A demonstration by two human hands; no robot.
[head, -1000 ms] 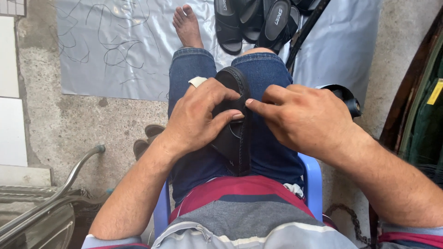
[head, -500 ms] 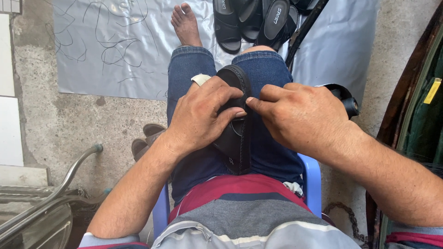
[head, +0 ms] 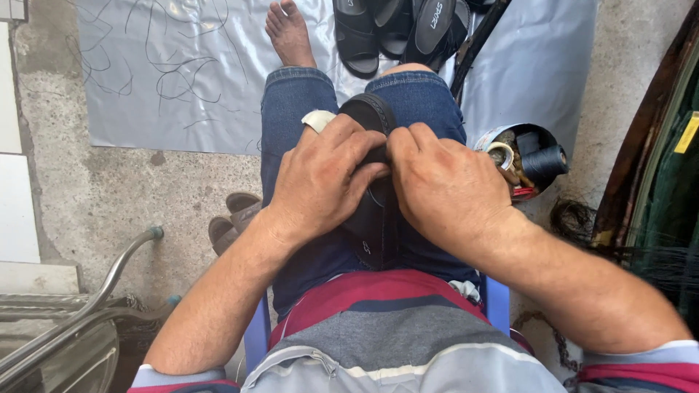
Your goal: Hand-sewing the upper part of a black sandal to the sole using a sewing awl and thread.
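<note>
We had both hands on a black sandal (head: 373,218) that lay along our lap, its long axis running away from us, toe end toward the knees and heel end toward the belly. The left hand (head: 320,182) was curled over the sandal's left side, fingers closed across the strap and thumb pressed against the upper. The right hand (head: 444,185) was closed on the right side, its fingertips pinched together at the strap just beside the left thumb (whether they held a needle or thread, we could not tell). The two hands met over the middle of the sandal, neither clearly nearer to it than the other.

A small pale piece (head: 318,118) showed just past the left knuckles, on the left thigh. Beneath the sandal were our jeans (head: 291,102), and beneath those a blue stool (head: 495,306). To the right, near the right hand, stood a round tin (head: 526,156) with a dark thread spool and odds and ends in it. Farther out, a grey sheet (head: 167,73) covered the concrete floor, with our bare foot (head: 289,33) and more black sandals (head: 397,29) on it. A brown pair (head: 233,222) lay under our left knee.
</note>
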